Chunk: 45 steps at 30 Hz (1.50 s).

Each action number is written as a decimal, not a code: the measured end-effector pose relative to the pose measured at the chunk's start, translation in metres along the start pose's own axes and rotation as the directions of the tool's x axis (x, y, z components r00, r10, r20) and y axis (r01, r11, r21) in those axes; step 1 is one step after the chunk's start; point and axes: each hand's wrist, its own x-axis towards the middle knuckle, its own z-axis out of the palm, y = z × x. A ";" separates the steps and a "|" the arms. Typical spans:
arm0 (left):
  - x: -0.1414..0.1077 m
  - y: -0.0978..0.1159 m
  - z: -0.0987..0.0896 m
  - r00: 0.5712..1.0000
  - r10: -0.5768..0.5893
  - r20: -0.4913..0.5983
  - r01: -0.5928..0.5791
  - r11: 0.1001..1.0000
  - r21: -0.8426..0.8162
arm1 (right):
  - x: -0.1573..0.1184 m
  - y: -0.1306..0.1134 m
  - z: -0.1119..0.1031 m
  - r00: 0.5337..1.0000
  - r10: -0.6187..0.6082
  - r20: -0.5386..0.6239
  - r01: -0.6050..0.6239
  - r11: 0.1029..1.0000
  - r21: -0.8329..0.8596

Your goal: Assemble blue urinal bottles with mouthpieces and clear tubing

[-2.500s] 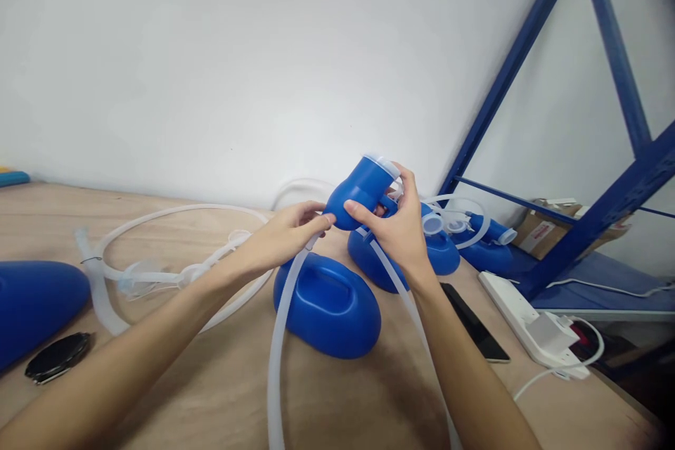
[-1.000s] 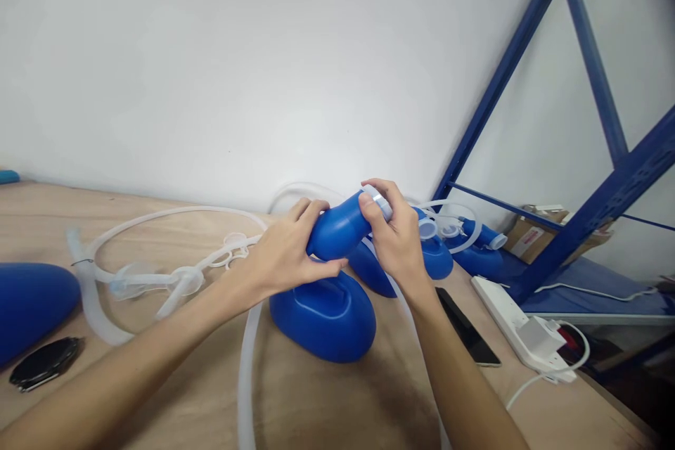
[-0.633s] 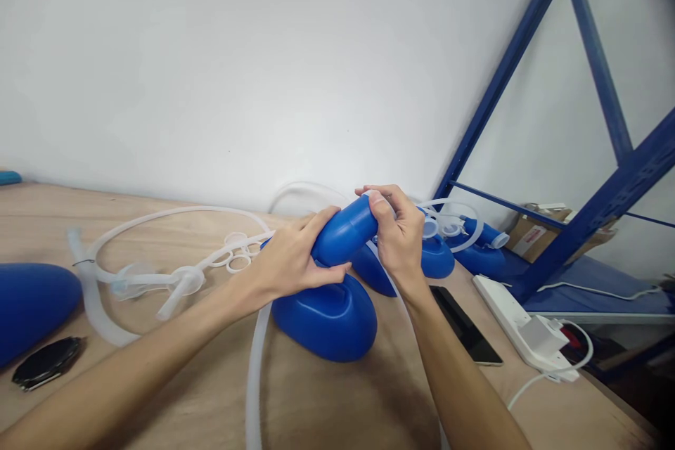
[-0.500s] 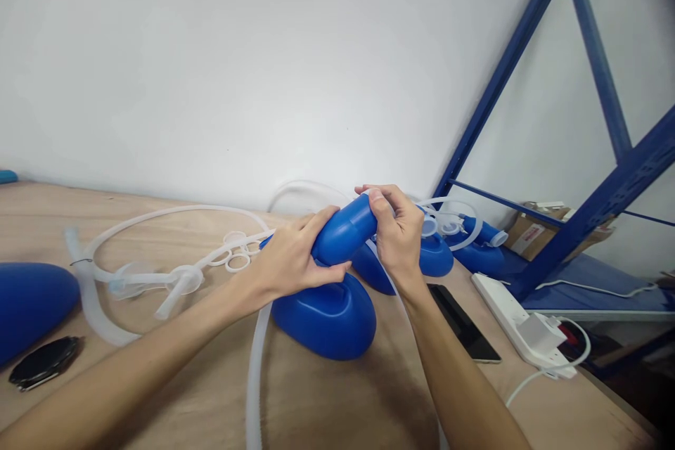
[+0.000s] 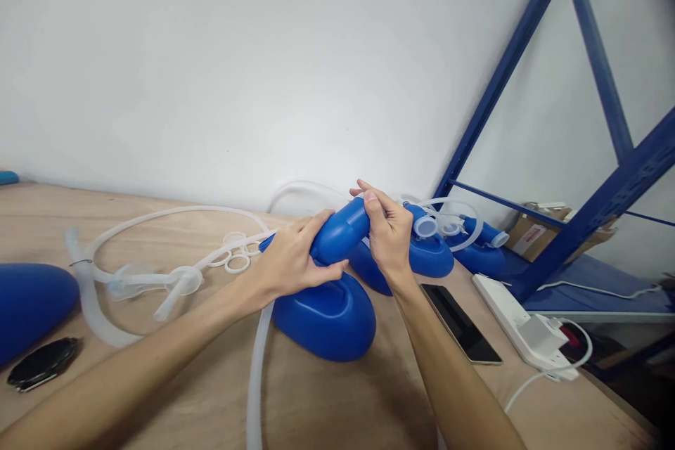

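A blue plastic bottle (image 5: 327,320) rests on the wooden table, its thick neck slanting up to the right. My left hand (image 5: 295,256) is wrapped round the neck from the left, thumb below and fingers above. At the neck's upper end, my right hand (image 5: 389,232) grips the mouth, where a bit of something whitish shows under the fingers. Most of the mouth is hidden by that hand. A translucent tube (image 5: 256,373) runs down the table just left of the bottle.
Translucent tubing (image 5: 95,302) with rings (image 5: 238,264) lies left, near another blue bottle (image 5: 34,306) and a black object (image 5: 43,364). More blue bottles (image 5: 429,256) stand right, before a phone (image 5: 461,323), a power strip (image 5: 506,309) and a blue rack (image 5: 500,77).
My right hand has shifted slightly left at the mouth, with its fingers lifted a little, uncovering more of the bottle behind. My left hand has barely moved.
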 end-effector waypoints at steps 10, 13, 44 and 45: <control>-0.002 0.002 0.003 0.998 -0.057 -0.006 0.057 0.998 0.000 | 0.003 -0.007 -0.008 0.995 -0.033 0.097 0.050 0.984 -0.173; -0.002 0.003 0.002 0.998 -0.068 0.005 0.068 0.998 -0.007 | 0.003 -0.007 -0.008 0.993 -0.050 0.103 0.068 0.981 -0.181; 0.013 -0.018 -0.027 0.987 -0.100 0.126 0.107 0.993 -0.050 | 0.022 -0.009 -0.031 0.994 -0.036 0.107 0.044 0.997 -0.066; 0.015 -0.021 -0.031 0.985 -0.112 0.131 0.122 0.990 -0.069 | 0.022 -0.009 -0.033 0.992 -0.060 0.115 0.073 0.991 -0.112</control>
